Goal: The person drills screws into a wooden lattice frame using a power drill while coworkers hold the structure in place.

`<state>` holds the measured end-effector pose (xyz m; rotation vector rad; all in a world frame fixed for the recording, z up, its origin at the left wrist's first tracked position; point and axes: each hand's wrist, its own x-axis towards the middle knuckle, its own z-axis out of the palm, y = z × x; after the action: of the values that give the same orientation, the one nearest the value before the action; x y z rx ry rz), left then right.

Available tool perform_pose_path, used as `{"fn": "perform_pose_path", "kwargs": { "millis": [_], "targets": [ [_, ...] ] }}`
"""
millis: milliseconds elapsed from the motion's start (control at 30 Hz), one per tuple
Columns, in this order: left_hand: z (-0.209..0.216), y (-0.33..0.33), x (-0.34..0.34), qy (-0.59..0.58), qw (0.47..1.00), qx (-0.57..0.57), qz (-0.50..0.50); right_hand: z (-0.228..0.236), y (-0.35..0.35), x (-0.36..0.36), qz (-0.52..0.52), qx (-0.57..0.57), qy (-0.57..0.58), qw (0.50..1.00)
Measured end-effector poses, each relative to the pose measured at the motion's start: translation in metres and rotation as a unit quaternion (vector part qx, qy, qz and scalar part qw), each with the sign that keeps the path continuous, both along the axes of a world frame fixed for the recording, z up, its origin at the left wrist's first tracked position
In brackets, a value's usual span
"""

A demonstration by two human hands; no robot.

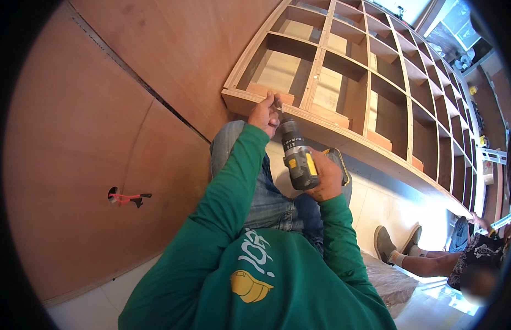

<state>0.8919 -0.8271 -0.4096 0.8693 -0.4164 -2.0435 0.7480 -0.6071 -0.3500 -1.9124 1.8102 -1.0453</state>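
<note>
My right hand (326, 177) is wrapped round the grip of a yellow and black cordless drill (300, 165). Its chuck points up and to the left, toward my other hand. My left hand (264, 115) is closed in a pinch just beyond the chuck, by the bit end. Whatever lies between those fingertips is too small to name. Both hands are above my knees, at the near corner of a large wooden grid frame (307, 114) made of plywood strips with open square compartments.
A plywood wall panel (85, 165) rises on my left, with red wires (129, 197) coming out of a round hole. A dark seam crosses it. To the right, another person (431, 256) sits on the floor, legs stretched toward the frame. A light blue ladder (493, 156) stands beyond the frame.
</note>
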Motion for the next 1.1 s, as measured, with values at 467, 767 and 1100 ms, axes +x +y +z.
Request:
{"fn": "perform_pose_path", "kwargs": {
  "millis": [467,767,1100],
  "targets": [
    [-0.05,0.016,0.024,-0.118,0.993,-0.011,-0.028,-0.026,0.015,0.029,0.087,0.139,0.067,0.984],
    [-0.051,0.015,0.032,-0.216,0.975,-0.042,-0.026,-0.025,-0.005,0.037,0.09,0.209,0.165,0.96],
    [0.095,-0.002,0.05,-0.1,0.978,-0.183,0.031,0.09,-0.025,0.046,0.127,0.091,0.08,0.984]
  ]
}}
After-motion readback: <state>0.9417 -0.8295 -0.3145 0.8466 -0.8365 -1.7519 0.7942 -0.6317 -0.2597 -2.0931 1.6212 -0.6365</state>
